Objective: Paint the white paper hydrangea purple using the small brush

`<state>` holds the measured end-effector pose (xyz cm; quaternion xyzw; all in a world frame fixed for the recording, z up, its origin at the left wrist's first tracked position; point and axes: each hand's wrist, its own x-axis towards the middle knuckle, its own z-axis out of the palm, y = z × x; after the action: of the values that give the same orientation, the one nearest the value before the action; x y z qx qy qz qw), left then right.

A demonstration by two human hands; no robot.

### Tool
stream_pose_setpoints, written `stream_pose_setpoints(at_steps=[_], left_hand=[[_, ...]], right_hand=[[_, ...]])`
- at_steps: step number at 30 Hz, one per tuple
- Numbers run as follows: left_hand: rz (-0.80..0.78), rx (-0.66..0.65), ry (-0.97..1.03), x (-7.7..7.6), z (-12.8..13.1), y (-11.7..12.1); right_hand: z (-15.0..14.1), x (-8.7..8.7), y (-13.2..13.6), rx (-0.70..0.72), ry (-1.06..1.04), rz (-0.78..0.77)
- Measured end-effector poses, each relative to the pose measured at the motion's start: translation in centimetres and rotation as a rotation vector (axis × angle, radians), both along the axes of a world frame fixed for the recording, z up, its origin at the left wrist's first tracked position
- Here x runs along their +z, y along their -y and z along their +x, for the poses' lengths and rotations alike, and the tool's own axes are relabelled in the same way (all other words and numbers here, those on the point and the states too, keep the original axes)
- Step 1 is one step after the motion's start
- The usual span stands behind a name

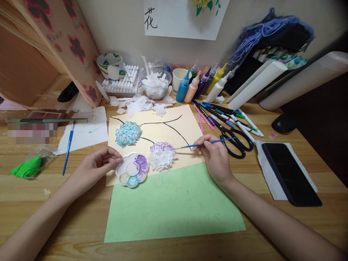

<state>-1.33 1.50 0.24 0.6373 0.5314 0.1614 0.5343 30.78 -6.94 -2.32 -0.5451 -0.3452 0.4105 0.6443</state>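
Note:
My right hand (213, 156) pinches a thin blue paintbrush (212, 142), whose tip touches or nearly touches a ruffled paper flower (162, 159). That flower is purple along its upper part and white below. With thumb and fingers, my left hand (102, 163) grips the rim of a flower-shaped paint palette (129, 165) holding purple, light blue and pale yellow paint. A blue-tinted paper flower (128, 133) sits up and to the left on the cream paper (187, 123), among drawn black branch lines. Under the cream sheet's lower edge lies a green sheet (174, 206).
Black scissors (236, 145) and several pens lie right of the paper, with a dark phone (290, 174) beyond. Paint bottles (192, 88), a paper cup (179, 79) and a bowl of paper scraps (155, 85) line the back. Another brush (68, 148) lies at left.

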Motion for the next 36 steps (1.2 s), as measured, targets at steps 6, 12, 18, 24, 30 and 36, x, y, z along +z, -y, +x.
stream_pose_setpoints(at_steps=[6,12,18,24,30,36], left_hand=[[-0.017,-0.009,-0.001,0.21,-0.08,0.08],[-0.022,-0.005,0.009,0.42,0.03,0.10],[-0.026,-0.004,-0.003,0.49,0.24,0.09],[-0.024,-0.008,-0.003,0.35,0.13,0.05],[-0.025,-0.011,0.003,0.41,0.06,0.08],[-0.022,-0.009,-0.008,0.37,0.04,0.05]], right_hand=[[-0.06,0.14,0.12,-0.006,0.019,0.032],[-0.11,0.22,0.11,-0.056,0.054,0.031],[-0.06,0.03,-0.05,-0.016,0.034,0.002],[-0.19,0.25,0.08,-0.051,0.049,0.037],[-0.22,0.16,0.11,-0.056,0.061,0.008],[-0.33,0.25,0.27,-0.035,0.088,0.021]])
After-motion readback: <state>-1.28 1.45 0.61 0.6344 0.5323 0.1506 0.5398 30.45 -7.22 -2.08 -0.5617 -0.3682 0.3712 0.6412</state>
